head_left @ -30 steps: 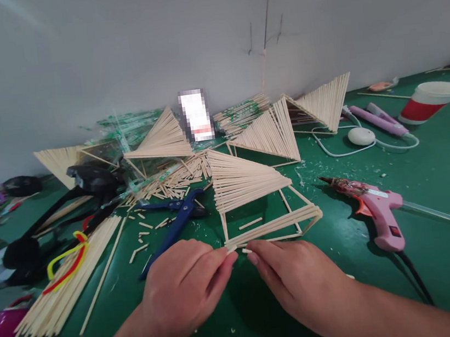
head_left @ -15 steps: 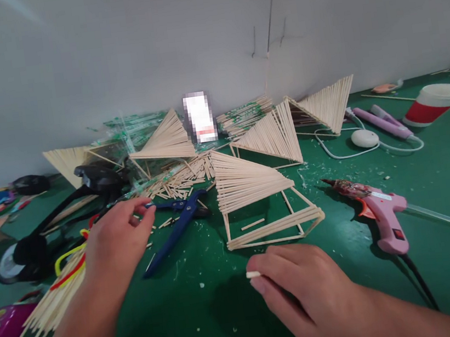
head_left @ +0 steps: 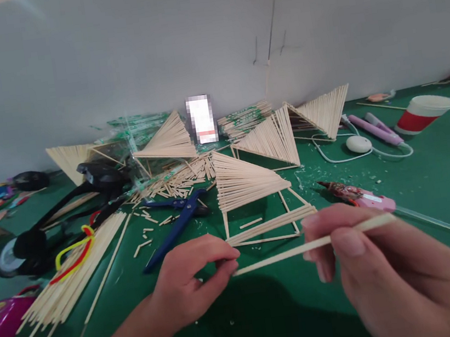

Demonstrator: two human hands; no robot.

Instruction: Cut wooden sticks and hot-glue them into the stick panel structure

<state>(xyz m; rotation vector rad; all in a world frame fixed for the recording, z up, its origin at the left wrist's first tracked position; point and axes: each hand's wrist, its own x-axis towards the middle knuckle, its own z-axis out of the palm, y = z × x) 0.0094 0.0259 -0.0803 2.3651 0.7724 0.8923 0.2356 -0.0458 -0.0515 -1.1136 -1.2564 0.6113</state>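
A thin wooden stick (head_left: 280, 257) is held nearly level above the table. My right hand (head_left: 409, 277) pinches it between thumb and fingers near its right end. My left hand (head_left: 192, 283) is closed at the stick's left tip, thumb and forefinger pressed together there. Just beyond both hands stands a slatted stick frame (head_left: 247, 179), with a row of sticks fanned over its far side and a few along the near edge. A short stick piece (head_left: 251, 223) lies inside it. Behind my right hand, the pink glue gun (head_left: 372, 200) shows only its barrel; its handle is hidden.
Blue-handled cutters (head_left: 171, 236) lie left of the frame, among short offcuts. Further left are a bundle of sticks (head_left: 76, 271), a yellow-red tie (head_left: 73, 255) and a black strapped object (head_left: 101, 176). More slatted frames (head_left: 269, 140) line the wall. A paper cup (head_left: 417, 118) stands far right.
My left hand has come rightward and down from near the cutters to the stick's tip. My right hand has lifted and moved right, now showing a long stick and covering the glue gun's handle.
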